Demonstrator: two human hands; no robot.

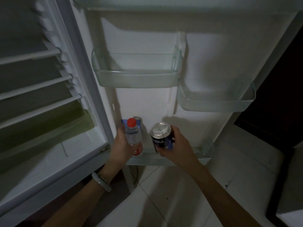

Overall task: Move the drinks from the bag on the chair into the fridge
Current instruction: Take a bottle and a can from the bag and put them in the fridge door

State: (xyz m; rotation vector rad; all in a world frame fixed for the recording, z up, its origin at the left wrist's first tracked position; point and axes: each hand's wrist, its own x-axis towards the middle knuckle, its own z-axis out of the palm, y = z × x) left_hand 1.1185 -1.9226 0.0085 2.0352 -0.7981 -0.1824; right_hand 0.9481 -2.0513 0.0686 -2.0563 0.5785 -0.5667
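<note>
The left hand (122, 141) is clamped on an upright red-capped bottle (133, 134) and the right hand (176, 143) on a dark can (161, 137), both poised over the bottom door shelf (165, 159), which lies at 6 o'clock beneath them, bottle farther down.

Head-worn view, steeply down, close on open fridge door (147, 99)

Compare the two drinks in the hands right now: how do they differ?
The bottle in the left hand is clear plastic with a red cap; the can in the right hand is dark blue metal with a silver top. The bottle is slimmer, the can squatter. Both are held at the lowest door shelf.
</note>
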